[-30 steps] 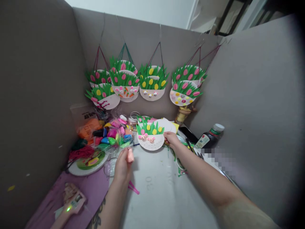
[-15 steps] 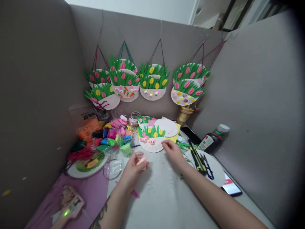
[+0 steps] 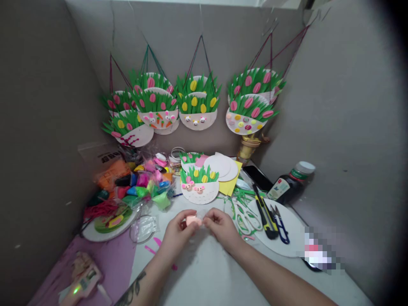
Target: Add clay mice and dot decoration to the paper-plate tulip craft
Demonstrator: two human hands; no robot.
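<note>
Left hand (image 3: 177, 233) pinches peach clay (image 3: 193, 220) | right hand (image 3: 224, 230) pinches wrapper (image 3: 202, 213) | scissors (image 3: 239, 217), decorated plate (image 3: 204, 196) nearby

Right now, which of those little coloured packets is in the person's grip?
The pale pink one, pinched in the left grip, with the right grip at its edge; the others, including the lime packet, lie on the table.

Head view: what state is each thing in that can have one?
Left hand, gripping peach clay
Right hand, curled, hold unclear
Peach clay, held, partly covered
Pink device, green light on
Bottle, capped
Black phone, screen dark
Snips, blades apart
White scissors, lying down
Upper plates, hanging by strings
</note>
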